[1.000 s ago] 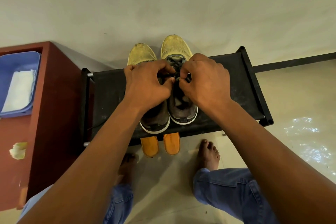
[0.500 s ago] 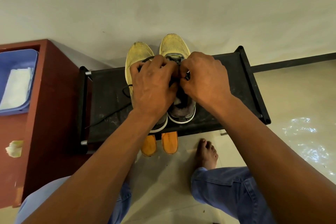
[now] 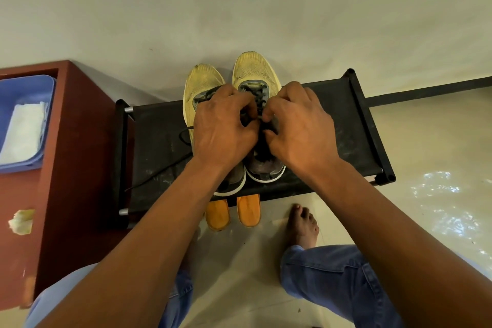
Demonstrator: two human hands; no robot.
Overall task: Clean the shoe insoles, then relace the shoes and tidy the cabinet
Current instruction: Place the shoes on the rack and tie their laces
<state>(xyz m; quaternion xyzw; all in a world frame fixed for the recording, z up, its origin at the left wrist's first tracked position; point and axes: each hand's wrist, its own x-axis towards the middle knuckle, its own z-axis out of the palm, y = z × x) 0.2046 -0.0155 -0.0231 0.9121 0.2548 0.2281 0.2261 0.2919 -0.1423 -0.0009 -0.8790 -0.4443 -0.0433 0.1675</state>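
Yellow mesh shoes (image 3: pixel 255 74) sit side by side on the black rack (image 3: pixel 157 141), where the left hand (image 3: pixel 223 130) and right hand (image 3: pixel 298 130) still keep a pinching grip on the dark lace (image 3: pixel 259 100), now parted slightly, more eyelets showing than before.

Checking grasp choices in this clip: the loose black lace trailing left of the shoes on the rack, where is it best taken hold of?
Pinch the loose lace on its straight run across the black rack, coming from above and the left. There it lies flat and bare, clear of the left hand and right hand working at the right shoe. Its loop by the left shoe is crowded.
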